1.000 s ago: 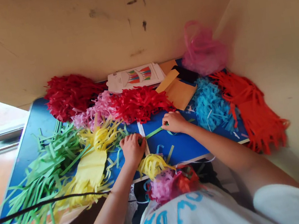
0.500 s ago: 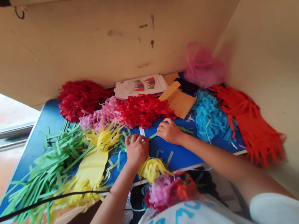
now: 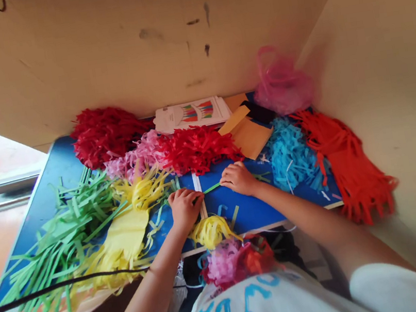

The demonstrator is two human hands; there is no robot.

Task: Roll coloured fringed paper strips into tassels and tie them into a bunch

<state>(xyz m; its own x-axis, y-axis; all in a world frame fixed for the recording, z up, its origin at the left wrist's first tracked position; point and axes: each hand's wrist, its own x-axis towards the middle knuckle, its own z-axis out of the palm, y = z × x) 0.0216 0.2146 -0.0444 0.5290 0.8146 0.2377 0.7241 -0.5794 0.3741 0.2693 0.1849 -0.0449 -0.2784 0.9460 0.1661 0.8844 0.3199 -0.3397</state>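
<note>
A narrow green paper strip (image 3: pixel 212 188) stretches between my two hands above the blue tabletop. Its left end is pinched by my left hand (image 3: pixel 185 209), fingers closed. My right hand (image 3: pixel 238 178) is closed on the other end. Just below them lies a yellow tissue tassel (image 3: pixel 212 231) at the table edge, with pink tassels (image 3: pixel 227 262) and orange-red tassels (image 3: pixel 258 259) hanging in my lap. Left of my left hand is yellow fringed paper (image 3: pixel 127 230); beyond my right hand is a red fringed bundle (image 3: pixel 201 147).
Green fringed paper (image 3: pixel 72 218) covers the table's left. At the back are a dark red bundle (image 3: pixel 107 134), a printed sheet (image 3: pixel 190 114) and a pink plastic bag (image 3: pixel 282 82). Blue fringe (image 3: pixel 290 157) and orange-red fringe (image 3: pixel 346 166) lie right. A black cord (image 3: pixel 63 284) crosses at left.
My hands have drawn slightly apart, and more of the green strip shows between them. The camera view has tilted down a little.
</note>
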